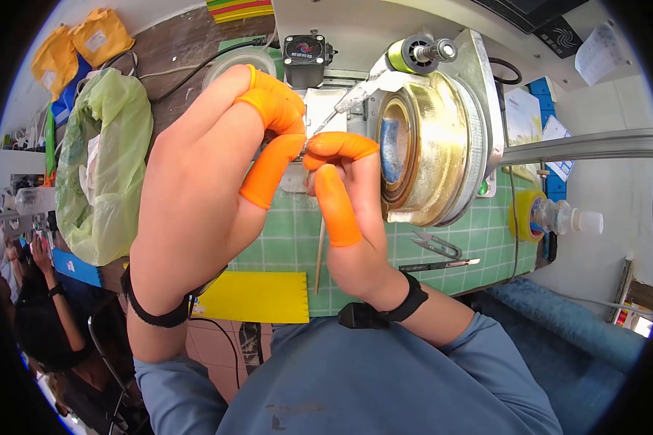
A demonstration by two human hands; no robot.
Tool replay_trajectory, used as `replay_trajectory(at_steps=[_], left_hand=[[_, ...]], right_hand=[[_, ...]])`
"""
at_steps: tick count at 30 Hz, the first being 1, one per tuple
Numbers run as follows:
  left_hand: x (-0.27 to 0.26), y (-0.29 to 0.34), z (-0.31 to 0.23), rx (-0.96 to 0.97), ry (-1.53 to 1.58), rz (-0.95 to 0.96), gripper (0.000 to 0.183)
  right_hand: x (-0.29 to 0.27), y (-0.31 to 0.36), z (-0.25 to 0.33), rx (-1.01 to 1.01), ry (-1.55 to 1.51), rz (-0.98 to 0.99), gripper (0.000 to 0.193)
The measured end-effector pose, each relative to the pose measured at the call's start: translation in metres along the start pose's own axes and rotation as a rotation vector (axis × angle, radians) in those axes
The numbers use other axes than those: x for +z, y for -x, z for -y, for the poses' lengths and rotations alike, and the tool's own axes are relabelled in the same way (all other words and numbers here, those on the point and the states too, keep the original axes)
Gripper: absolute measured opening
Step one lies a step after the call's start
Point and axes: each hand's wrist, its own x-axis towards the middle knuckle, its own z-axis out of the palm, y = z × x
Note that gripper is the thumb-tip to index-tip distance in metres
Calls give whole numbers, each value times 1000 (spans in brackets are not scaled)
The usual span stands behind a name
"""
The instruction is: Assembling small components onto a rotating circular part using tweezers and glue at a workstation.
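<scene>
My left hand [196,167], with orange finger cots on thumb and fingers, is closed in a pinch in front of a machine. Close beside it, my right hand [358,239] also pinches, its thumb and forefinger in orange cots. The fingertips of both hands nearly meet under a thin metal-tipped rod [330,116] slanting down from the machine. Whatever they hold is too small and too covered to name. Just right of my right hand stands a large round drum [432,152] with a shiny yellowish rim. A white block [325,103] sits behind the fingertips.
A green gridded mat [276,250] bears thread snips [439,245], a craft knife [442,265], a thin wooden stick [320,254] and a yellow sheet [257,297]. A pale green plastic bag [116,225] stands left, a yellow tape roll [527,216] right. Another person's arm [62,304] shows far left.
</scene>
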Motion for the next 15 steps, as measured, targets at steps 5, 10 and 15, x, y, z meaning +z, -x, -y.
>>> replay_trajectory(at_steps=[5,10,15], left_hand=[[4,-2,1,0,-14,-25,15],[-1,-7,7,-57,112,30,13],[-2,-7,9,-54,117,35,13]], right_hand=[[6,-16,-9,-64,-54,-81,21],[6,-22,-21,-150,-48,-101,14],[4,-21,-22,-196,-3,-76,12]])
